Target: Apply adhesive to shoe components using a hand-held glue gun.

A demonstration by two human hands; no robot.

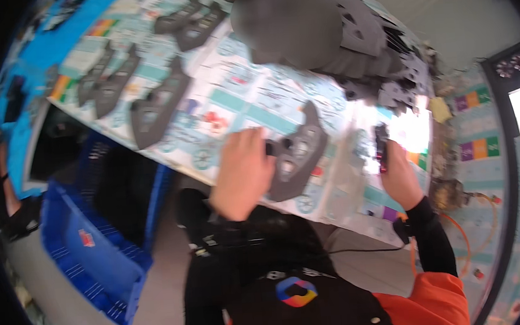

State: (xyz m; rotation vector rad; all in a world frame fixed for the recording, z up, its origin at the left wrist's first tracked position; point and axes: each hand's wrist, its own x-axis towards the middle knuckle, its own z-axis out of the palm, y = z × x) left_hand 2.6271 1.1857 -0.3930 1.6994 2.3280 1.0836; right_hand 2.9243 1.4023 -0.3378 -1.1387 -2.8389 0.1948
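Note:
My left hand (244, 175) is closed at the left side of a dark grey curved panel (299, 159) with cut-out holes, which lies on the printed table covering. A small black piece (269, 147) shows beside its fingers; motion blur hides whether it belongs to the panel. Farther right, my right hand (400, 176) is wrapped round a small dark handheld tool (382, 147) with a reddish glint, held over the table. More such grey panels (161, 106) lie to the left of my left hand.
A large pile of dark grey sheet parts (298, 25) stands at the back of the table (331, 209). Below the table's left edge sits a blue plastic crate (90, 255). Orange hoses (461, 238) hang at the right. Another person's arm (8, 182) shows at far left.

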